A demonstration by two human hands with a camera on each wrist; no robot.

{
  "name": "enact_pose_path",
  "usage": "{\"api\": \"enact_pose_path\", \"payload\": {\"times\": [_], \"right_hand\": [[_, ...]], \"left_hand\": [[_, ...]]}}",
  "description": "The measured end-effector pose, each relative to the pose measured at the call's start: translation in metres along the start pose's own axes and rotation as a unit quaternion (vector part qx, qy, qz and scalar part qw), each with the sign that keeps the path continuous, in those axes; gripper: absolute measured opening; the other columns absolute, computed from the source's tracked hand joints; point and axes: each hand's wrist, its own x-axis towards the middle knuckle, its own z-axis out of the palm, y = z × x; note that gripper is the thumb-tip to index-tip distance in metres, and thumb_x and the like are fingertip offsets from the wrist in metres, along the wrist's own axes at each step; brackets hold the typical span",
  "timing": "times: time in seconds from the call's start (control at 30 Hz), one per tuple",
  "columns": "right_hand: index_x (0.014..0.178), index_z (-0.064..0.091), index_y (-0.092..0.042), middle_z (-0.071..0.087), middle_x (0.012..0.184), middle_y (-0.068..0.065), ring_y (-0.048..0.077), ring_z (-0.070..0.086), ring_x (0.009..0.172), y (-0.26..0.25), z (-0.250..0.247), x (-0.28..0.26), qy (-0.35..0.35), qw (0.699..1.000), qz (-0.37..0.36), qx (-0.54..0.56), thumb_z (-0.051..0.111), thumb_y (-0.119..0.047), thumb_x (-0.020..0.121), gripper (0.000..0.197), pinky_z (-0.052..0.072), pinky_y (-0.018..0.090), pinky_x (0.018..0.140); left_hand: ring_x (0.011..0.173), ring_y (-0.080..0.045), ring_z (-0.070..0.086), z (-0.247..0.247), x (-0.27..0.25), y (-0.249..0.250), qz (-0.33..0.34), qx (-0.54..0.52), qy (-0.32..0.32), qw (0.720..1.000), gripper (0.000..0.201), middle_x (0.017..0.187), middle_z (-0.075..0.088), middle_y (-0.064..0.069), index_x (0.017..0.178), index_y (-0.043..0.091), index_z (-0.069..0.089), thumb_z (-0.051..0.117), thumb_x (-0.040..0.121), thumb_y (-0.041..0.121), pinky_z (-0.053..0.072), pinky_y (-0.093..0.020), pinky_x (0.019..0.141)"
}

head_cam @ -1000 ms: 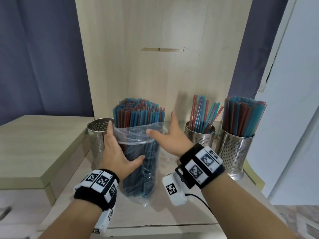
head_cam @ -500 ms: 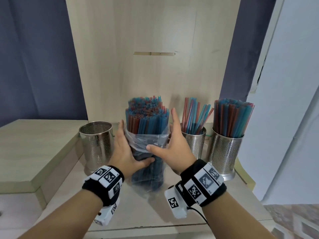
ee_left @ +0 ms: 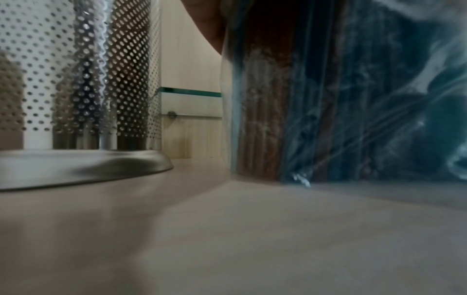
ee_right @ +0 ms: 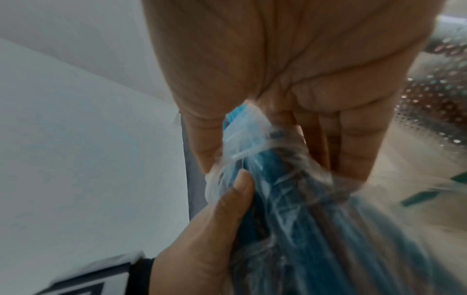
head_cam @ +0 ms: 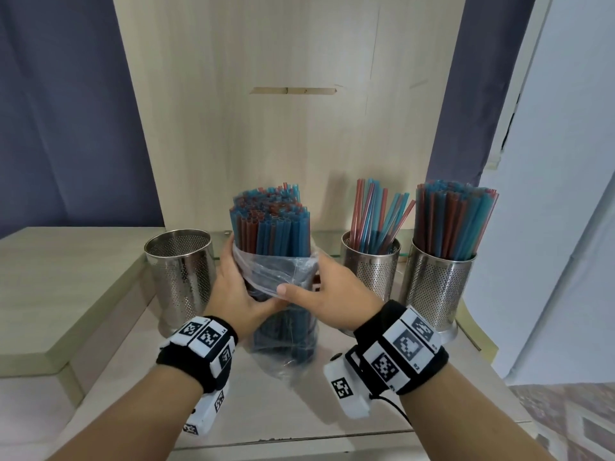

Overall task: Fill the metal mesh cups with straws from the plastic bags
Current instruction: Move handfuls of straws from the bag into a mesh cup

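A clear plastic bag [head_cam: 286,347] of blue and red straws [head_cam: 271,224] stands upright on the wooden shelf [head_cam: 293,414]. Its plastic is bunched down around the middle, leaving the straw tops bare. My left hand [head_cam: 233,291] wraps the bag's left side, thumb across the front. My right hand [head_cam: 336,294] grips the right side and pinches the bunched plastic [ee_right: 242,143]. An empty mesh cup [head_cam: 179,271] stands just left of the bag, also the mesh cup [ee_left: 83,79] in the left wrist view. A partly filled cup [head_cam: 371,267] and a full cup [head_cam: 439,287] stand to the right.
A raised wooden ledge [head_cam: 60,294] runs along the left. A tall wooden back panel [head_cam: 293,128] rises behind the cups, with dark curtains at both sides. A white wall [head_cam: 565,227] closes off the right. The shelf's front edge [head_cam: 299,440] is near my forearms.
The bag now stands between the empty cup and the middle cup. My right hand has closed onto it. The plastic sits lower, baring more of the straws.
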Motion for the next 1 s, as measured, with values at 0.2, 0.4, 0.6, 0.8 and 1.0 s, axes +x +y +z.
{"api": "enact_pose_path", "payload": {"times": [0.2,0.4,0.6,0.8,1.0], "right_hand": [[0.118,0.066,-0.017,0.061,0.115,0.000,0.014,0.053,0.105,0.017,-0.021,-0.014,0.256,0.954,0.019,-0.158,0.054,-0.055,0.092,0.047,0.042,0.029,0.091],[0.134,0.055,-0.015,0.055,0.134,0.008,0.030,0.032,0.136,0.057,-0.034,-0.013,0.205,0.931,0.116,-0.278,0.062,-0.041,0.092,0.049,0.019,0.036,0.114],[0.101,0.071,-0.010,0.060,0.100,0.001,0.014,0.048,0.101,0.055,-0.051,-0.018,0.218,0.952,0.050,-0.210,0.060,-0.031,0.097,0.024,0.027,0.019,0.081],[0.100,0.069,-0.015,0.053,0.092,-0.011,0.007,0.051,0.093,0.047,-0.060,-0.029,0.175,0.966,0.041,-0.186,0.060,-0.031,0.096,0.019,0.040,0.025,0.083],[0.127,0.060,-0.019,0.054,0.120,-0.009,0.003,0.048,0.115,0.003,-0.057,-0.023,0.195,0.971,-0.051,-0.129,0.065,-0.039,0.091,0.042,0.035,0.011,0.097]], "left_hand": [[0.108,-0.002,0.054,0.001,-0.001,0.004,-0.008,0.004,0.014,1.000,0.105,0.123,0.052,0.014,0.143,0.019,0.026,0.090,0.061,0.035,0.039,0.003,0.080],[0.114,-0.006,0.049,0.001,-0.001,0.003,-0.022,0.025,0.021,0.999,0.106,0.132,0.050,0.005,0.145,0.015,0.024,0.088,0.063,0.037,0.039,-0.020,0.095],[0.115,-0.007,0.047,0.000,-0.001,0.005,-0.026,0.033,0.022,0.999,0.107,0.138,0.050,-0.002,0.146,0.013,0.024,0.087,0.064,0.039,0.039,-0.023,0.097],[0.115,-0.005,0.048,0.000,-0.001,0.004,-0.012,0.027,0.029,0.999,0.105,0.135,0.050,0.002,0.144,0.015,0.026,0.088,0.062,0.039,0.039,-0.019,0.095],[0.120,-0.009,0.053,0.001,0.001,-0.003,-0.003,0.004,0.017,1.000,0.105,0.135,0.051,0.006,0.143,0.021,0.026,0.087,0.061,0.046,0.043,-0.024,0.098]]}}
